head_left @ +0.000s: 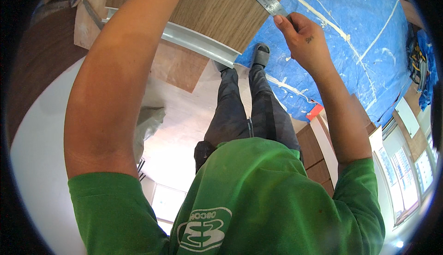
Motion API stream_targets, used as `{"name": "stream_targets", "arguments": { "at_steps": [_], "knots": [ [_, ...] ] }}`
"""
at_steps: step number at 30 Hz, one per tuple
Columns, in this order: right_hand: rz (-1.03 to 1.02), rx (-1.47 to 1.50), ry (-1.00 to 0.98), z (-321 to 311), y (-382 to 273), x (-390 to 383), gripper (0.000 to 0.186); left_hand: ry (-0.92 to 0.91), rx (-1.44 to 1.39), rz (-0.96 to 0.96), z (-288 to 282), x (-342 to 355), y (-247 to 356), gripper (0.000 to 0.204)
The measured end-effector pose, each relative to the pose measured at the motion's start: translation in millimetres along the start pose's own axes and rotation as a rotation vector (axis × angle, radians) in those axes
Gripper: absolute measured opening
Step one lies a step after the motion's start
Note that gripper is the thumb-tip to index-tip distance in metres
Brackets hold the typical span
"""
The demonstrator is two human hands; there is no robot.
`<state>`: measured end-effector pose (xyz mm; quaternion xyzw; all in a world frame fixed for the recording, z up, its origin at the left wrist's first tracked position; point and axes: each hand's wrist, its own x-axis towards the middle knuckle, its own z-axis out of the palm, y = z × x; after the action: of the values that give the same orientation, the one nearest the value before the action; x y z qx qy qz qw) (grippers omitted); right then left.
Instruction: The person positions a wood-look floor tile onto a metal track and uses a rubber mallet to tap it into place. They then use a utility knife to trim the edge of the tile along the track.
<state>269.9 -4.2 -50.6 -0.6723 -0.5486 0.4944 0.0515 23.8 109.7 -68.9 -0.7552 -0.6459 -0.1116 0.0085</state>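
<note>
My right hand (305, 38) is closed around a steel ruler (271, 3), a flat silver strip with a rounded end and a small hole. The thumb presses along it, and its far part is hidden by the hand. The ruler's visible end lies over the right edge of a wood-grain panel (221, 13). A pale metal channel (198, 42) runs along the panel's near edge. My left forearm (117, 70) reaches up across the panel; the left hand is cut off by the top edge of the picture.
Blue plastic sheeting (369, 20) with strips of pale tape covers the floor at the right. My slippered foot (261, 56) stands just under the panel's corner. Tools and cables (417, 61) sit at the far right. A plywood piece (182, 68) lies below the channel.
</note>
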Motion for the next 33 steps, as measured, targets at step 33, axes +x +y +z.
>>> {"name": "stream_targets", "arguments": {
  "at_steps": [33],
  "knots": [
    [-0.083,-0.008,-0.056,35.2,25.9,-19.9,0.039,-0.06,0.045,-0.028,1.1,3.0,-0.5,0.07]
  ]
}}
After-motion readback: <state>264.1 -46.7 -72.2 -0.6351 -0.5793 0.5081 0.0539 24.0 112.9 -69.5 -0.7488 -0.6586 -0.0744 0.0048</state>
